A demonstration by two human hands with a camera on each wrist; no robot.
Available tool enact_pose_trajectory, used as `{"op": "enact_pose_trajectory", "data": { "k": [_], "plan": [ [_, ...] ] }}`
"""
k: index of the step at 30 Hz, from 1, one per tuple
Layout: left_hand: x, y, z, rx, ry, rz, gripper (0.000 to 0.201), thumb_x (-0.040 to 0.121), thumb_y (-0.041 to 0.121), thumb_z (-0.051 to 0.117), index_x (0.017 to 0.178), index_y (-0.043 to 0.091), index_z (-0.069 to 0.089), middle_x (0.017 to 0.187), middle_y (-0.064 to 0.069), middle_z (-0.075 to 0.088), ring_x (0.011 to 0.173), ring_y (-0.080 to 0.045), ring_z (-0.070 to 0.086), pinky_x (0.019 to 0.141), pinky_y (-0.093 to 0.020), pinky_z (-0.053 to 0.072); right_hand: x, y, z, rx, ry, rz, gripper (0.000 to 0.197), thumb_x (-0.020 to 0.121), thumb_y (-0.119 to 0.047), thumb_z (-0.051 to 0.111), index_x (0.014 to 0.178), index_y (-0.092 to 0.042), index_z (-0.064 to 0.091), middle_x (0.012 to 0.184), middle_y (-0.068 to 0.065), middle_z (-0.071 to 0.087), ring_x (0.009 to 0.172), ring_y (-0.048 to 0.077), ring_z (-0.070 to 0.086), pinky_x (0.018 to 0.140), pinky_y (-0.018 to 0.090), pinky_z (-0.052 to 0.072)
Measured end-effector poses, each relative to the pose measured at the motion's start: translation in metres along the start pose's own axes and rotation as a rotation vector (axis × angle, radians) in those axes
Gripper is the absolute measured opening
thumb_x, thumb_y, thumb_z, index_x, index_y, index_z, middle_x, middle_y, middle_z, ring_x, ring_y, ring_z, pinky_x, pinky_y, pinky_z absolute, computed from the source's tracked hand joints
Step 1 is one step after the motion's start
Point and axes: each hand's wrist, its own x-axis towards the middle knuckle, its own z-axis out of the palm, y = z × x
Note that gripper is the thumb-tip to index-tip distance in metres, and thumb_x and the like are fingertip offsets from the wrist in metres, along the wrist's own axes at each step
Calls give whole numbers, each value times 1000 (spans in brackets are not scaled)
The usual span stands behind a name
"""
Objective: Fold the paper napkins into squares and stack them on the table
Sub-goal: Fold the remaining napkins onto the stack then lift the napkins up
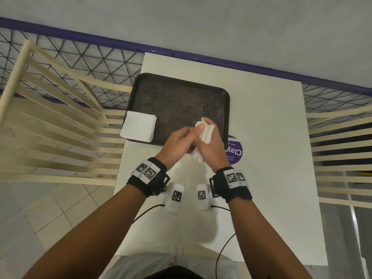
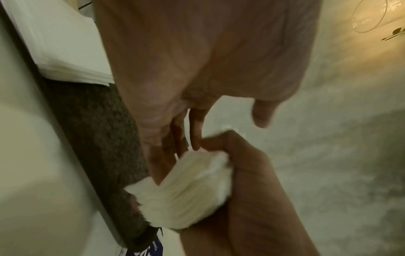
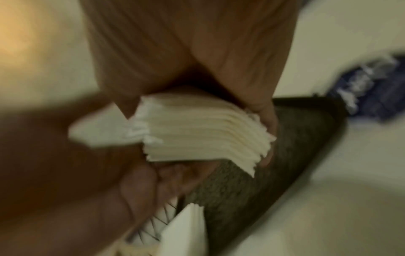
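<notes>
A thick bundle of white paper napkins (image 1: 207,131) is held on edge over the near right part of the dark tray (image 1: 177,101). My right hand (image 1: 210,150) grips the napkin bundle (image 3: 203,131) with the thumb on one side and the fingers on the other. My left hand (image 1: 179,141) reaches in from the left. Its straight fingers (image 2: 166,155) touch the bundle (image 2: 192,190), and its thumb stands apart. One napkin corner sticks out of the bundle toward the left hand. A neat stack of folded square napkins (image 1: 138,128) lies on the tray's near left corner.
The tray sits at the far left of a white table (image 1: 261,137). A round purple sticker (image 1: 235,152) lies beside the tray. Cream slatted chairs stand to the left (image 1: 50,117) and right (image 1: 340,148). A black cable (image 1: 221,250) trails over the table's near edge.
</notes>
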Motion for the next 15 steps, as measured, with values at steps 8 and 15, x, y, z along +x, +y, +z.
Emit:
{"op": "enact_pose_trajectory", "data": {
  "k": [8,15],
  "plan": [
    [-10,-15,2,-307,83,-78,29,103,19,58,129,9,68,121,-12,74,115,-29,70,104,-48,53,-11,-2,-6,-482,-128,50,145,56,-63,86,152,-44,-21,156,5,29,144,32,30,112,58,37],
    [-16,-15,-4,-417,217,-124,38,100,23,55,135,10,60,127,-14,71,120,-34,66,106,-53,50,-16,-9,-11,3,-12,267,91,89,-74,46,161,-27,14,162,1,33,146,26,35,120,49,29]
  ]
}}
